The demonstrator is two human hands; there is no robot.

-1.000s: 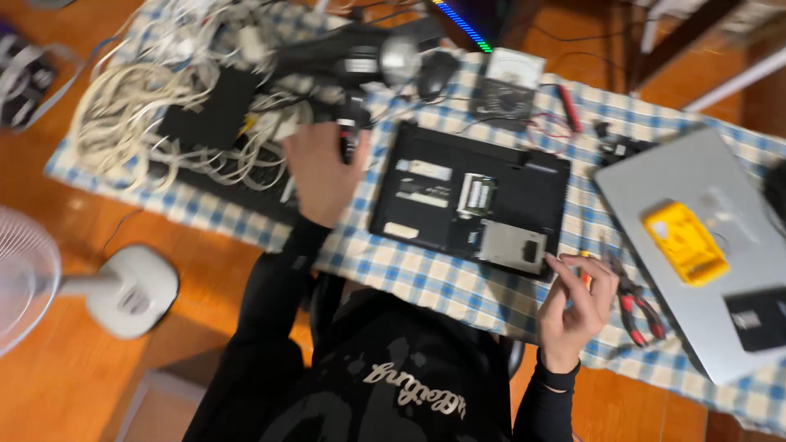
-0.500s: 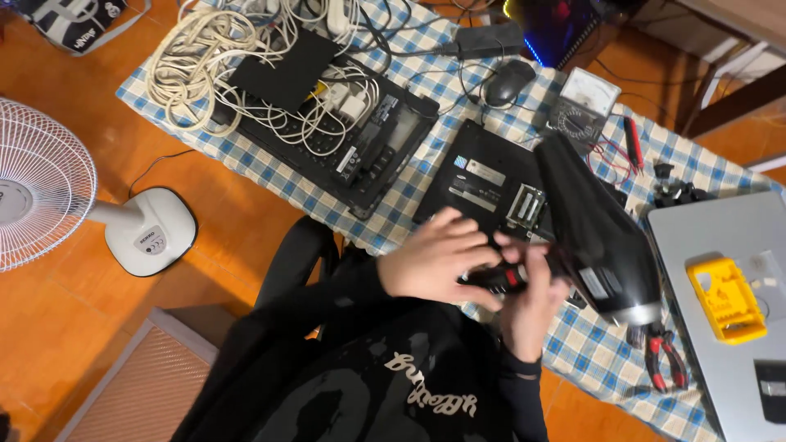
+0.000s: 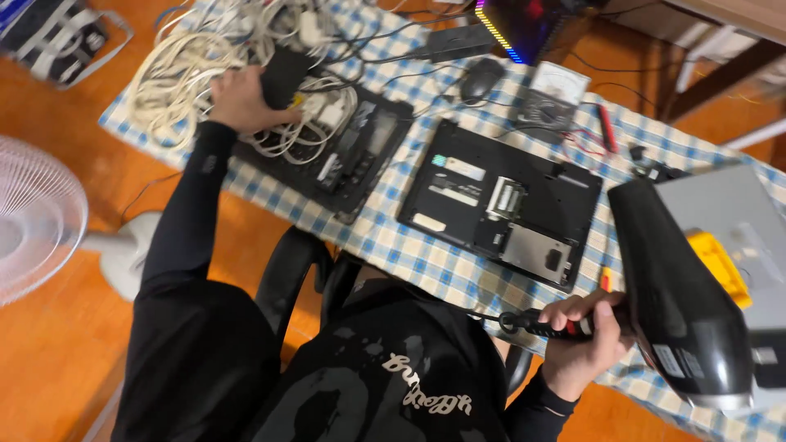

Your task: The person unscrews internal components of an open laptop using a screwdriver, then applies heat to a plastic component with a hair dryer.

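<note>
Heat gun in my right hand, adapter under my left.
My right hand fingers wrap the black heat gun handle over the worktop edge; left hand fingers clasp a black power adapter amid white cables.

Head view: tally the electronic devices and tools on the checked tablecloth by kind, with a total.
Opened black laptop bases: 2
Silver laptop: 1
Black hair dryer (right hand on its grip): 1
Analog multimeter: 1
Computer mouse: 1
Yellow meter: 1
Black box under the left hand: 1
Total: 8
</note>
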